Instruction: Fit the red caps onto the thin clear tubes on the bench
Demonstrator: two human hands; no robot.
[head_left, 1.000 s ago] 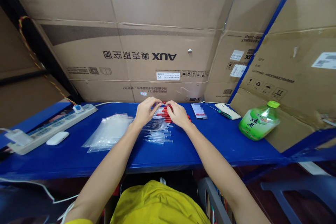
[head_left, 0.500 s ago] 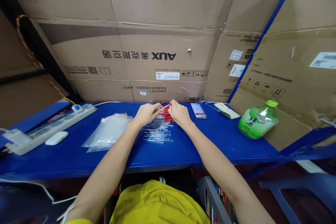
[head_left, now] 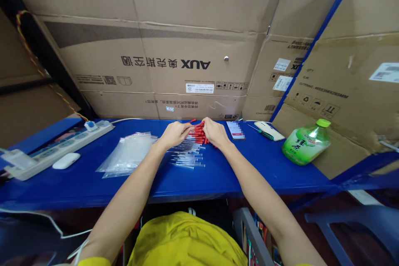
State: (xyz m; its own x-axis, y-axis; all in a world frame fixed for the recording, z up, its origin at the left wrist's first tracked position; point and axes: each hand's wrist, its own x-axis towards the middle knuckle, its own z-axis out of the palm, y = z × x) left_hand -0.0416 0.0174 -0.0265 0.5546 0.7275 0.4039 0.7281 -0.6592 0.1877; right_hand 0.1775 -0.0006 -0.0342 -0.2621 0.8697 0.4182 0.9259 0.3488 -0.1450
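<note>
My left hand (head_left: pixel 177 134) is closed in a pinch at the left of a pile of red rubber bulbs (head_left: pixel 199 133). A thin clear tube (head_left: pixel 189 130) shows at its fingertips, only partly visible. My right hand (head_left: pixel 215 133) rests at the right side of the pile, fingers bent down and closed around a red bulb, which they mostly hide. In front of the bulbs lie several clear dropper tubes (head_left: pixel 188 160), roughly side by side on the blue table (head_left: pixel 215 176). One loose red bulb (head_left: pixel 193 120) lies behind the pile.
Clear plastic bags (head_left: pixel 129 153) are stacked on the left, near a power strip (head_left: pixel 68 143) and a white case (head_left: pixel 66 161). To the right are a phone (head_left: pixel 236 130), a green screwdriver (head_left: pixel 264 134), a white phone-like object (head_left: pixel 270 130) and a green tea bottle (head_left: pixel 307 143). Cardboard (head_left: pixel 168 50) walls the back.
A pale tube with a red end stretched between both hands before; now the hands are slightly further apart and it no longer spans them. My right hand has shifted a little right.
</note>
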